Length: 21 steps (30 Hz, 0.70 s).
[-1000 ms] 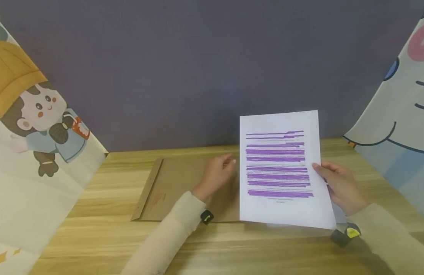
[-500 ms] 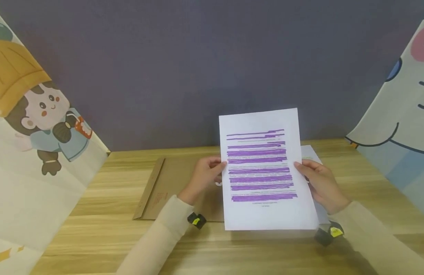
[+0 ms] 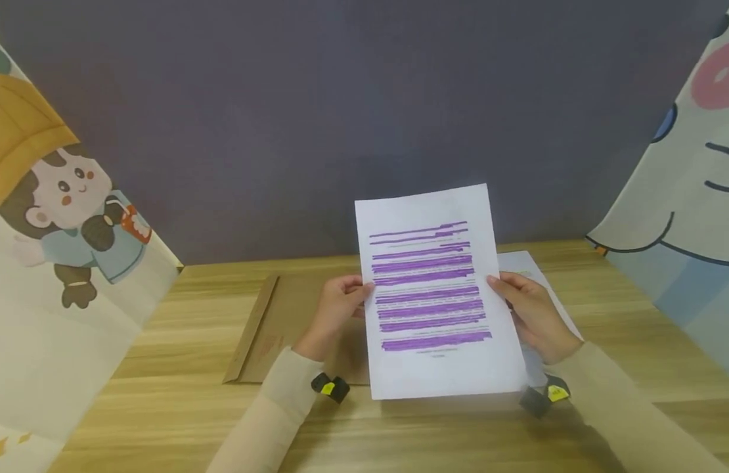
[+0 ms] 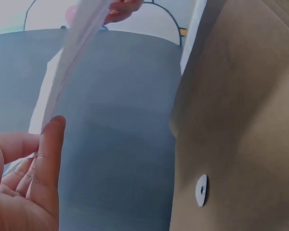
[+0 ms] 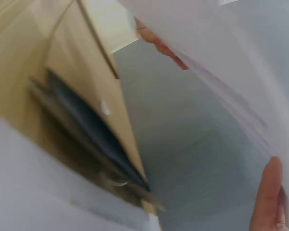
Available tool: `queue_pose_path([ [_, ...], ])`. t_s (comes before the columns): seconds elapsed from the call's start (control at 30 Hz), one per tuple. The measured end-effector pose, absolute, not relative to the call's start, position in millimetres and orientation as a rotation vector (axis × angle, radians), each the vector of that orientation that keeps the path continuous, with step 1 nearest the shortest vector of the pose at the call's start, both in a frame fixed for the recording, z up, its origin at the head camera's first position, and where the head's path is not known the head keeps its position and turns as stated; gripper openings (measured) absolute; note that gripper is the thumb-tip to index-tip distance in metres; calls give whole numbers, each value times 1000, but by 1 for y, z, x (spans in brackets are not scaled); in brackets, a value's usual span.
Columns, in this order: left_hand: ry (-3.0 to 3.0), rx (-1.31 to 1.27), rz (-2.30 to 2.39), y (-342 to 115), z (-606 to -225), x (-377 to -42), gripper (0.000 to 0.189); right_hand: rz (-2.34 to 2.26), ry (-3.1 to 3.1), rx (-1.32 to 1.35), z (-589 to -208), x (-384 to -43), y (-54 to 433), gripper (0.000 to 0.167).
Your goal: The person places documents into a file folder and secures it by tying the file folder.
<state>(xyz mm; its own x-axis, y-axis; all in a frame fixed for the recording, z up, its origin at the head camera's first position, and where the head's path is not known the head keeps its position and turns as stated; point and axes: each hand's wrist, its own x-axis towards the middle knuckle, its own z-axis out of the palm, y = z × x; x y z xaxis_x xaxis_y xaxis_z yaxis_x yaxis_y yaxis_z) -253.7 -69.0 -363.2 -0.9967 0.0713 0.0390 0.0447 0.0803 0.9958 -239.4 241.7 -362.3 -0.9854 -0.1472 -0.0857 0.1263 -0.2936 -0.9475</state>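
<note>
A white sheet of paper (image 3: 432,289), its printed text struck through with thick purple lines, is held up above the table, facing the head camera. My left hand (image 3: 335,309) pinches its left edge between thumb and fingers. On the opposite edge my right hand (image 3: 536,315) pinches it too, thumb in front. Behind the sheet a brown kraft envelope (image 3: 302,299) lies on the table, partly hidden. The left wrist view has a white round button (image 4: 201,190) on that envelope. Another white paper (image 3: 521,263) lies on the table behind the right hand.
The wooden table (image 3: 152,348) runs back to a dark grey panel (image 3: 341,118). Cartoon-printed panels (image 3: 81,223) flank it left and right. In the right wrist view, a blurred dark flap-like edge (image 5: 96,125) stands beside the white paper.
My left hand was off the paper one second ago and has since taken its left edge. Both hands have carried the sheet leftward, uncovering more of the white paper on the right.
</note>
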Motion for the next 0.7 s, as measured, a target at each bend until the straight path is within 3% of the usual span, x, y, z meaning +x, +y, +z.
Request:
queue_pose_path([
  [0.7, 2298, 47, 2299, -82, -353, -256, 20, -2547, 1427, -316, -357, -254, 231, 22],
])
